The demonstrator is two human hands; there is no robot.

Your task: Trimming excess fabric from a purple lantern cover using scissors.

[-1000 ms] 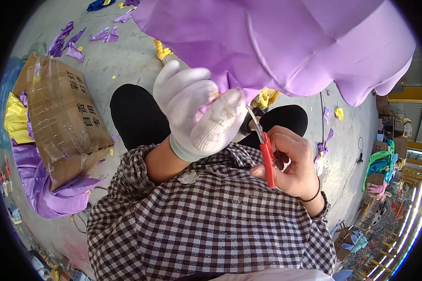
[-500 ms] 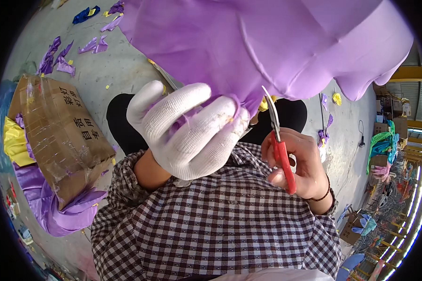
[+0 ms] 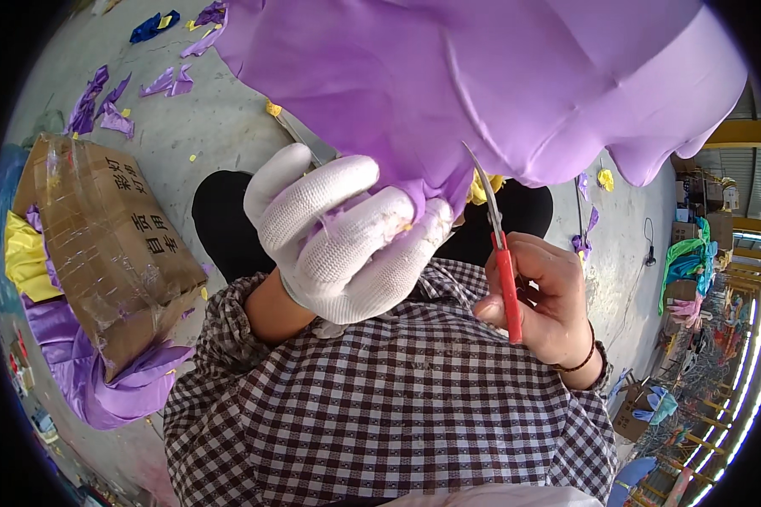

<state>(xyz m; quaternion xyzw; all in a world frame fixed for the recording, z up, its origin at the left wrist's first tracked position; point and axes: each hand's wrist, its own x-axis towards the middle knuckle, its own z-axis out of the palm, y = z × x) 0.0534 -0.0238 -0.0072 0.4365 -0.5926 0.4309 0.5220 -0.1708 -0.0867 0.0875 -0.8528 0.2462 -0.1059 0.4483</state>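
Note:
A large sheet of shiny purple fabric (image 3: 380, 76) spreads out in front of me. My left hand (image 3: 347, 237), in a white knitted glove, is closed on its gathered near edge. Bare and to the right, my right hand (image 3: 545, 291) grips red-handled scissors (image 3: 509, 287), its fingers about the handles. The metal blades point up and slightly left, beside the fabric's edge; whether they touch it I cannot tell. A bit of yellow material (image 3: 482, 188) shows behind the blades. The fabric between my gloved fingers is partly hidden.
On the left a taped cardboard box (image 3: 127, 245) stands beside purple cloth (image 3: 101, 389) and yellow cloth (image 3: 30, 258). Purple scraps (image 3: 84, 106) and a dark blue piece (image 3: 155, 27) lie on the grey floor. Green cloth (image 3: 685, 253) and other goods are at the far right.
The gloved hand has shifted slightly right, and a purple loop over its fingers no longer shows. The scissors have turned a little more upright, with their tips moved up and left.

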